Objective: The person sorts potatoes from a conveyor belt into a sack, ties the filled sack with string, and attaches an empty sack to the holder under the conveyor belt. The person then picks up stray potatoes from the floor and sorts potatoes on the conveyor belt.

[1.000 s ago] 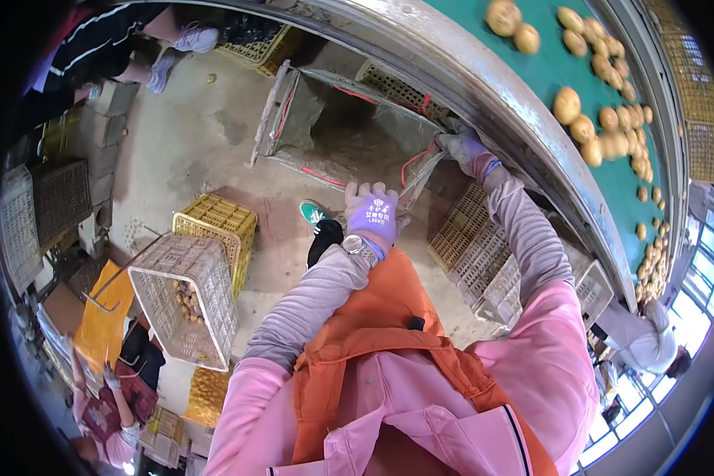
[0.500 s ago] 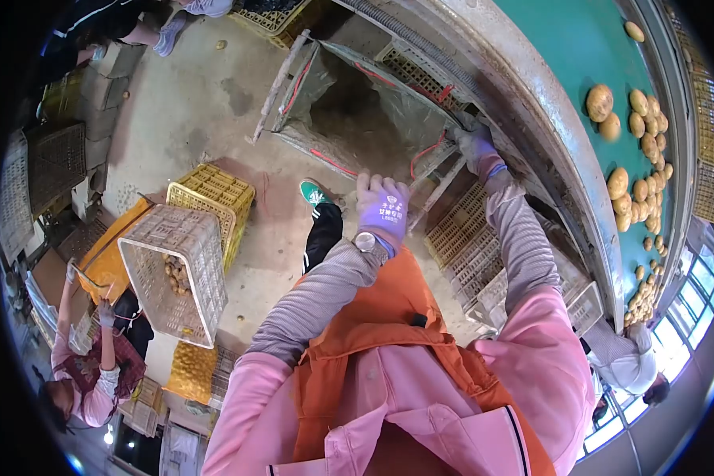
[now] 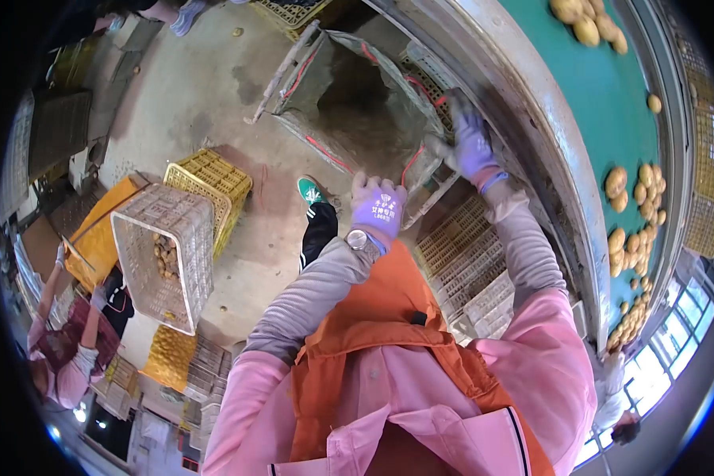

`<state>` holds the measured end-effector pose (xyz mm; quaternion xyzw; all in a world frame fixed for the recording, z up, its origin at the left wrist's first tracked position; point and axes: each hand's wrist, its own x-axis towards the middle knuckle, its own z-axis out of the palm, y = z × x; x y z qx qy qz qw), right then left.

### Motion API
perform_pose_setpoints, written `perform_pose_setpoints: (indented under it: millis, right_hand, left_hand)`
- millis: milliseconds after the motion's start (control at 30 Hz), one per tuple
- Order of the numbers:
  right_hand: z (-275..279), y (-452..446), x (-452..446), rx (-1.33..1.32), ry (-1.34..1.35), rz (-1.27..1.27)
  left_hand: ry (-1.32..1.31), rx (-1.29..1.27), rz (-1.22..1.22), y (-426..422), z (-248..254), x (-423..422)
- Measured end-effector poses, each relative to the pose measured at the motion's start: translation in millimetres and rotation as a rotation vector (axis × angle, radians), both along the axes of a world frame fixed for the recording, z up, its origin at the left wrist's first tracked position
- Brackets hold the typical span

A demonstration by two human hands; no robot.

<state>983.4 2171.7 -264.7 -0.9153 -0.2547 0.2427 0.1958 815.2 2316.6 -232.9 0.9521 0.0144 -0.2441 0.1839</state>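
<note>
A greyish see-through sack (image 3: 301,131) with red strips along its mouth hangs open on a bar frame; its inside looks dark brown. My left hand (image 3: 378,208), in a purple glove, has its fingers curled over the sack's near edge. At the right corner of the mouth is my right hand (image 3: 474,147), also gloved in purple. Its fingers stretch forward, slightly blurred, and the thumb stands apart near the corner. Whether the thumb touches the sack I cannot tell.
A green conveyor belt (image 3: 567,87) carrying potatoes (image 3: 615,182) curves along the right behind a metal rail (image 3: 531,79). Stacked crates (image 3: 464,246) stand below it. At left are a white crate (image 3: 198,274) with potatoes, a yellow crate (image 3: 234,178) and a co-worker (image 3: 75,341) handling an orange sack (image 3: 103,230).
My right hand has loosened from the sack's corner and its fingers have stretched forward. My left hand keeps its hold. Potatoes on the belt have shifted, and the view has turned slightly.
</note>
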Motion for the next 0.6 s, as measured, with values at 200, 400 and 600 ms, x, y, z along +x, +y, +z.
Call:
perform_pose_setpoints:
  millis: [200,400,600]
  right_hand:
    - [53.1,51.1,23.2,-0.023,-0.204,0.952]
    - [16.3,47.6,28.3,-0.661,-0.315,1.195]
    - [25.9,37.6,30.5,-0.600,-0.301,1.505]
  left_hand:
    - [-0.024,-0.080,0.026,3.7,3.1,-7.2]
    - [0.098,-0.122,0.156,1.5,20.4,0.6]
    - [0.066,0.110,0.083,-39.4,-12.9,-30.0]
